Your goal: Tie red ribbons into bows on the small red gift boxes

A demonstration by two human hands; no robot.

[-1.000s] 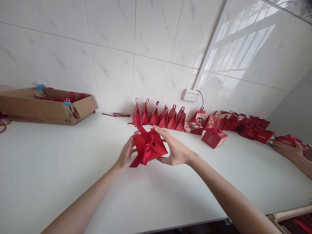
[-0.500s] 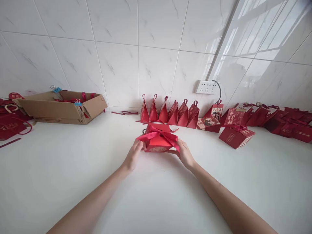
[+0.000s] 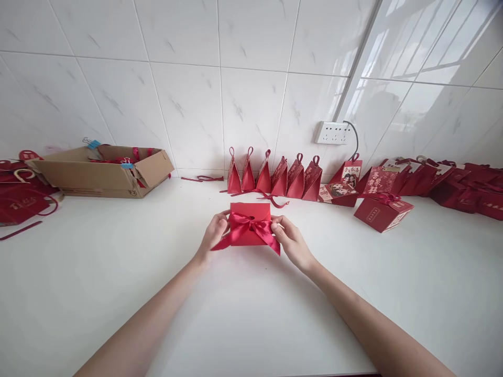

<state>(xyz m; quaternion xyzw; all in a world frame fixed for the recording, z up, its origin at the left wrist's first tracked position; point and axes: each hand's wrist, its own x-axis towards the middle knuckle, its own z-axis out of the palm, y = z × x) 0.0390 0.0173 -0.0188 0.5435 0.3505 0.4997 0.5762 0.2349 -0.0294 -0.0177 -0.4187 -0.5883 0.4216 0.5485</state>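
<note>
A red gift box is tilted so that its top faces me, in the middle of the view. A shiny crimson ribbon is tied in a bow across that top, its two tails hanging down at the left and right. My left hand grips the box's left side, with the fingers partly hidden behind it. On the right side, my right hand holds the box at its edge, thumb in front near the bow.
Behind the box stands a row of red triangular boxes with loops. A cardboard carton is at left, beside red bags. More red boxes sit at right. A white power strip is by the wall. Loose ribbon lies about.
My hands have tipped the gift box, so its top now faces me and its patterned front is out of sight. The bow's tails hang lower.
</note>
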